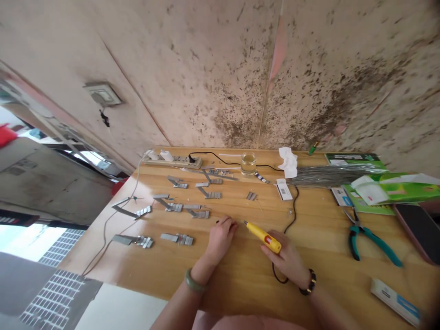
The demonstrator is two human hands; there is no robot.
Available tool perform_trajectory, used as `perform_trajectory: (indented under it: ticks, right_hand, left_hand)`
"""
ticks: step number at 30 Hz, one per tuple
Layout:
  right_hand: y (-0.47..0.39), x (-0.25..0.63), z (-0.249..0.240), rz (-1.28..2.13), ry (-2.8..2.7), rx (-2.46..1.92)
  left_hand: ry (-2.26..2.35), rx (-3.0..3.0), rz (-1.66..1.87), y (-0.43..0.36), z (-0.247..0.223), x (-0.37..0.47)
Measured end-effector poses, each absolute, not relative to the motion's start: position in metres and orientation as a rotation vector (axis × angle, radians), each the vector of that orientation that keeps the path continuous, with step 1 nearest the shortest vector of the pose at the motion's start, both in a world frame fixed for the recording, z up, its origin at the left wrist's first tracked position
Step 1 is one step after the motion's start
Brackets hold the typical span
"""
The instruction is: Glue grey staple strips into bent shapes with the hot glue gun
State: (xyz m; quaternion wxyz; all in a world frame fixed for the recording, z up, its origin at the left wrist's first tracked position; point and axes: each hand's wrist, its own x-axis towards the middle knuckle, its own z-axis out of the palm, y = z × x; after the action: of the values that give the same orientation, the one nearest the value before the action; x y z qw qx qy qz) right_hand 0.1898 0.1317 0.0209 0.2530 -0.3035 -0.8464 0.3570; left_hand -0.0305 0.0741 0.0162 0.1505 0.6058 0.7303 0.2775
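Note:
My right hand (pixel 287 259) is closed around a yellow glue gun (pixel 263 236), a slim corded tool with a red trigger and a grey metal tip. The tip points left, a short gap away from my left fingers. My left hand (pixel 222 238) rests low over the wooden table (pixel 240 275), fingertips pinched together; what they hold, if anything, is too small to make out. Left of that hand lie several grey metal pieces made of staple-like strips, including a flat one (pixel 177 238) and an angled one (pixel 199 213). A small stack of grey strips (pixel 251 196) lies farther back.
Teal-handled pliers (pixel 373 240), a phone (pixel 417 231) and a small box (pixel 395 300) are at the right. Thin metal wires (pixel 337 174), a glass of yellowish liquid (pixel 248 164) and a power strip (pixel 175 160) line the back by the wall. Loose cords cross the table.

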Motion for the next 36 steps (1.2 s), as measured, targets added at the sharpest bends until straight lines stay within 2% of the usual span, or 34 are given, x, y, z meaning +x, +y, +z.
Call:
perform_trajectory:
  ticks: [11, 36]
  right_hand:
    - [0.1287, 0.1873, 0.0286, 0.916, -2.34, -0.794]
    - [0.1278, 0.1863, 0.0261, 0.881, -2.404, -0.809]
  left_hand:
    - [2.041, 1.715, 0.933, 0.075, 0.0084, -0.0361]
    - [2.05, 1.787, 0.915, 0.074, 0.0073, -0.0349]
